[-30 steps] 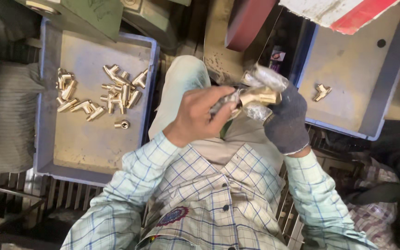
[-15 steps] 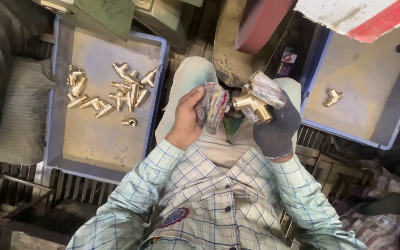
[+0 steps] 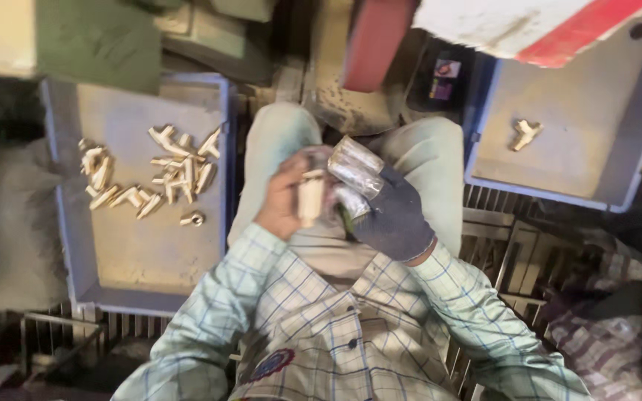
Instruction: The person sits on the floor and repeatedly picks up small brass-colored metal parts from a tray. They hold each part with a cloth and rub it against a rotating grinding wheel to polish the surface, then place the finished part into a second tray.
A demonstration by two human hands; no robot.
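- Centrally, the bare left hand (image 3: pixel 285 199) pinches a pale, cylindrical metal fitting (image 3: pixel 310 197).
- The dark-gloved right hand (image 3: pixel 395 219) clutches crinkly clear plastic wrap (image 3: pixel 354 165) just beside it.

Blue tray (image 3: pixel 65 245) on the left w/ a loose heap of brass fittings (image 3: pixel 154 178) in its upper half, one small fitting (image 3: pixel 192 219) lying apart just below the heap. Second blue tray (image 3: pixel 626 171) on the right, a single brass fitting (image 3: pixel 525 134) near its top. Red block (image 3: pixel 373 41) up top, centre; white and red board (image 3: pixel 529 26) beside it, overlapping the right tray's far edge. Green box (image 3: pixel 87 41) at top left, above the left tray. Metal grating (image 3: pixel 507 245) below the right tray.
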